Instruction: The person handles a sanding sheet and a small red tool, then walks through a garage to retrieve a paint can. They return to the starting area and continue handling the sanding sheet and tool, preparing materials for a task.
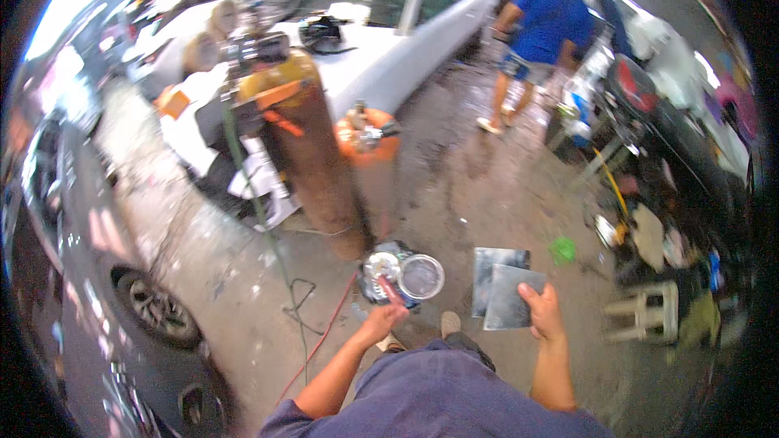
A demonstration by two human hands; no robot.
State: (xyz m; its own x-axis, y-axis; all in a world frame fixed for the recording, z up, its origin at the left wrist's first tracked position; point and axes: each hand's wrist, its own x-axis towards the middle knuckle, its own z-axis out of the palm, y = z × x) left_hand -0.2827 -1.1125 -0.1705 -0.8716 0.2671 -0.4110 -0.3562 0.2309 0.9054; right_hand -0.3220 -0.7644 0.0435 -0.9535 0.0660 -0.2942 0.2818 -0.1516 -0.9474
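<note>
In front of me my left hand is closed around the reddish handle of a slim tool. The handle reaches over a round metal can top; the tool's far end is too blurred to name. Beside it lies a round tub or lid with a pale rim and a grey inside. On the right, my right hand pinches the edge of a flat grey sheet, thumb on top. A second, mottled grey sheet shows partly behind it; whether I hold that one too I cannot tell.
A tall brown gas cylinder and a shorter orange one stand ahead. A red hose crosses the floor. A dark car flanks my left, a white car body stands beyond. A person in blue and a stool are right.
</note>
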